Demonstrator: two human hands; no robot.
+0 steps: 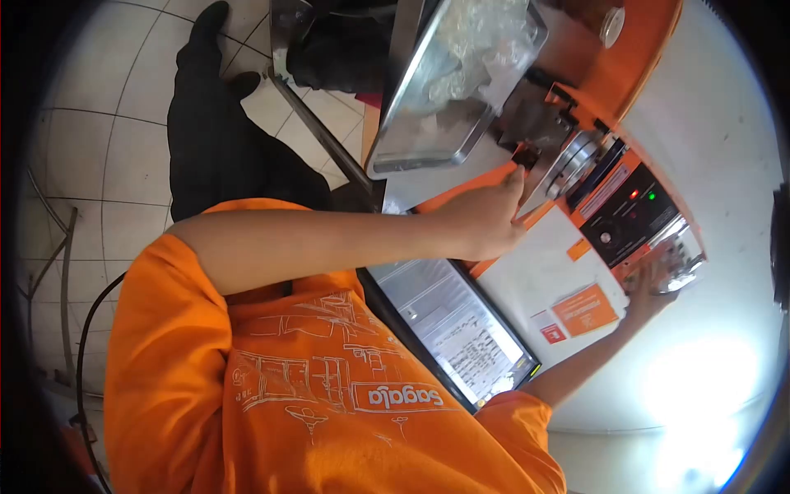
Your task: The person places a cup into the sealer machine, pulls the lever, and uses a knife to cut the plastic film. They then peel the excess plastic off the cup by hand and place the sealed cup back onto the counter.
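Note:
My left hand [485,221] reaches across to an orange machine with a black control panel [629,214]. Its fingers are closed, the thumb pressed to a thin greyish flat piece [535,183] beside the round metal wheels [573,165]. I cannot make out whether that piece is loose or part of the machine. Beyond the panel's near end, my right hand [654,288] is closed around a shiny clear plastic bag [681,257]. A red and a green light glow on the panel.
A metal tray [420,156] heaped with clear plastic bags [485,49] stands at the top. A lit screen [461,329] lies between my body and the machine's white cover [527,284]. An orange surface [625,74] carries a small round white item [611,26].

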